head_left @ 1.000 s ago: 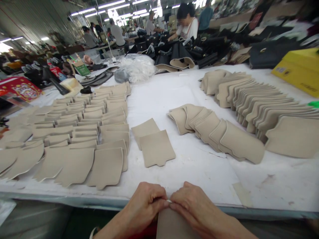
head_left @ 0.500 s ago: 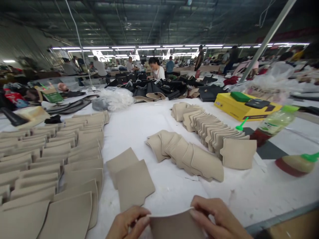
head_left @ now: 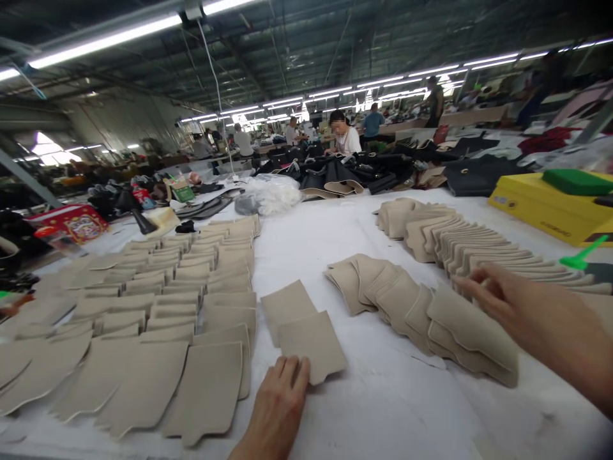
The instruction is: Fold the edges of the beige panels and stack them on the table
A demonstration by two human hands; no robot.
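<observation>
On the white table lie two overlapping beige leather-like panels; the fingers of my left hand [head_left: 282,396] are bent over the lower left corner of the front panel [head_left: 313,345], its thumb hidden. The rear panel [head_left: 290,303] is partly underneath. My right hand [head_left: 531,313], slightly blurred, hovers at the right end of an overlapping row of beige panels [head_left: 402,300]. Its fingers are stretched out and slightly apart, with nothing visible in them. The top panel [head_left: 472,322] of that row lies just left of this hand.
Many folded beige panels [head_left: 215,370] fill the left side. Behind my right hand runs a dense standing row of panels [head_left: 479,243]. A yellow box [head_left: 550,207], a green nozzle [head_left: 582,253], a plastic bag [head_left: 272,195] and black bag pieces [head_left: 345,172] stand farther back. A person [head_left: 352,140] sits beyond.
Both hands have let go of the panel held at the front. The overlapping row has one more panel on its right end. My left hand has reached the loose panels; the view has turned left.
</observation>
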